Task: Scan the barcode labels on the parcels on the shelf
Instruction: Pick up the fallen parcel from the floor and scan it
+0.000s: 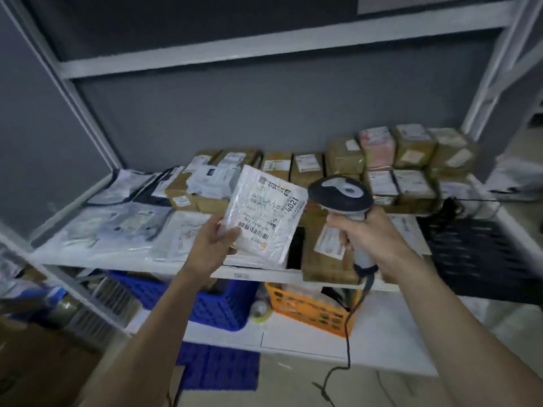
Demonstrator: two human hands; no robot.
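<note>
- A white parcel is being held above the shelf in the left hand, its grip closed on one edge.
- A scanner is being clasped by the right hand, just beside the parcel.

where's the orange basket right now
In the head view the orange basket sits on the lower shelf, right of centre, beside the blue crate and below the right hand holding the scanner.

Parcel stockroom: white metal shelf packed edge to edge with labelled cardboard parcels and poly mailers, crates underneath.
</note>
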